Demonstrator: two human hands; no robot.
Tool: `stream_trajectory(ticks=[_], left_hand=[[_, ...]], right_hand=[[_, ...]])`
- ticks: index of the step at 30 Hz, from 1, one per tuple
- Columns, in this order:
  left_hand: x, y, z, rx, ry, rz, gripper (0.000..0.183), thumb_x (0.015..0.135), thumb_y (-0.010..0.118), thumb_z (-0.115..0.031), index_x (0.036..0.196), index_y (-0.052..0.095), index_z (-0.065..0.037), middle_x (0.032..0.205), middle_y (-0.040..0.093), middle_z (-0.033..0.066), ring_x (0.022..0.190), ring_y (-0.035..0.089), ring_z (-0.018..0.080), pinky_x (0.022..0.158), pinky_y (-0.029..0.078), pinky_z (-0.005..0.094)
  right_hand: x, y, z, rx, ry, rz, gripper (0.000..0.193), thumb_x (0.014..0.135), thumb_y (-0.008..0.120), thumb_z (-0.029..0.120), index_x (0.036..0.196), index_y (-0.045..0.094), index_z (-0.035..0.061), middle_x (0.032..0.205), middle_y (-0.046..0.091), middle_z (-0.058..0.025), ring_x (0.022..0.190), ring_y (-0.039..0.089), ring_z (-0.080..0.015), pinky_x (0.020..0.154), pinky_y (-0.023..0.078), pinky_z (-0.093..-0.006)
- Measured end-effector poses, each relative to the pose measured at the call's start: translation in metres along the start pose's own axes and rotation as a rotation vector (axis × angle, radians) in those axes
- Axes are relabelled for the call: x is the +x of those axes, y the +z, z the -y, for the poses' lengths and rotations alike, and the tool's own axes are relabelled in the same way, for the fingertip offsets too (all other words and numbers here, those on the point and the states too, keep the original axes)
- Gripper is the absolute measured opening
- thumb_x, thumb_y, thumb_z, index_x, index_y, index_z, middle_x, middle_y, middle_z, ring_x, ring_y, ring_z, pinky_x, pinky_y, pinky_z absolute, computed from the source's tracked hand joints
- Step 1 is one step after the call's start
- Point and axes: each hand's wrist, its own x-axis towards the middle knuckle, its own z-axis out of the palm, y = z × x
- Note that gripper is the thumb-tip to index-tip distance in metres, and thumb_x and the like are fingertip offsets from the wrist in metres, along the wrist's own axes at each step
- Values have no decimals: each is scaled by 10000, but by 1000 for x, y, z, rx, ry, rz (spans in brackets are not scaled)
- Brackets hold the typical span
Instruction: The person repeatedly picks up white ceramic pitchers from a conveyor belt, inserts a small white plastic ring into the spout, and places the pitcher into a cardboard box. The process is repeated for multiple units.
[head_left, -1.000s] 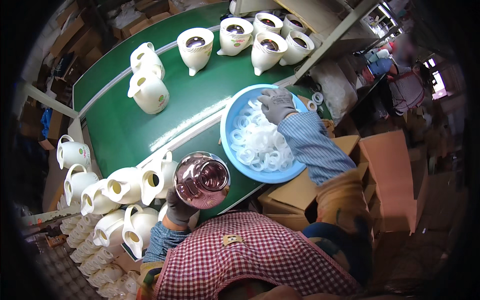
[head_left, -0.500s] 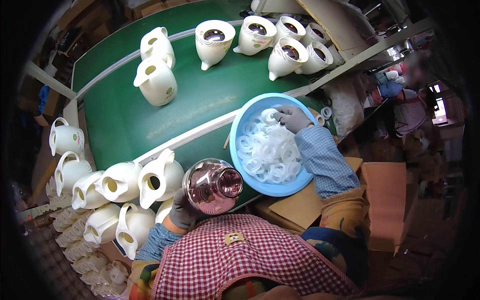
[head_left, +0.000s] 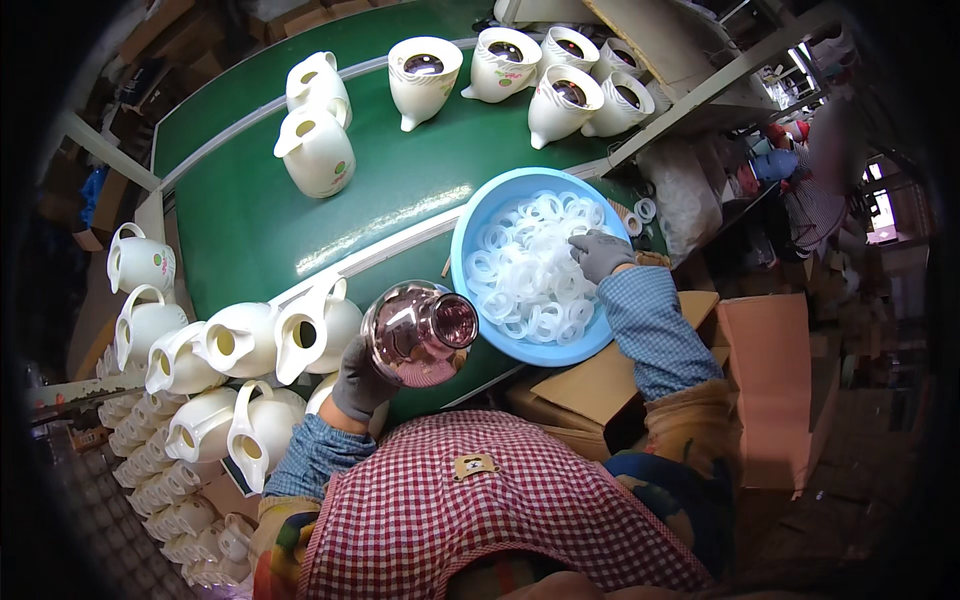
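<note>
A shiny, pinkish mirrored glass flask liner [head_left: 405,335] rests in my left hand [head_left: 362,385], which wears a grey glove. Its narrow open neck points to the right, beside the rim of a light blue basin [head_left: 462,262]. Inside the basin lies a heap of translucent white rings [head_left: 530,265]. My right hand [head_left: 602,257], also gloved in grey, reaches over the basin's right side with bent fingers among the rings. Its fingertips are close together; whether a ring is between them I cannot make out.
White jugs [head_left: 240,340] crowd the left edge of the green table [head_left: 390,190], with two more jugs [head_left: 318,150] farther back. Several white pot bodies with dark shiny insides [head_left: 425,85] stand along the far side. Cardboard boxes [head_left: 590,385] sit below the basin at right.
My right hand has shifted nearer and to the right within the basin, away from the ring it was touching at the far side. The flask liner has tilted slightly in my left hand.
</note>
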Motion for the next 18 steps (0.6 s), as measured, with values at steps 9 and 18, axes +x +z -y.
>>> stream_trajectory(ticks=[9,18], left_hand=[[-11,-12,0,64,-52,10,853,926,688,-524,1584,367,-85,1572,472,153,1427,490,322,1210,374,516],[-28,26,9,161,-119,2,729,964,649,-434,1530,436,-26,1494,554,152,1350,560,286,1179,417,463]], right_hand=[[-70,-9,19,1317,-392,148,369,1032,623,164,1359,652,-3,922,724,-63,668,669,-100,578,537,-225],[-155,-20,88,1109,-577,220,391,1043,581,231,1343,654,-9,1194,741,-165,1041,711,-216,931,560,-339]])
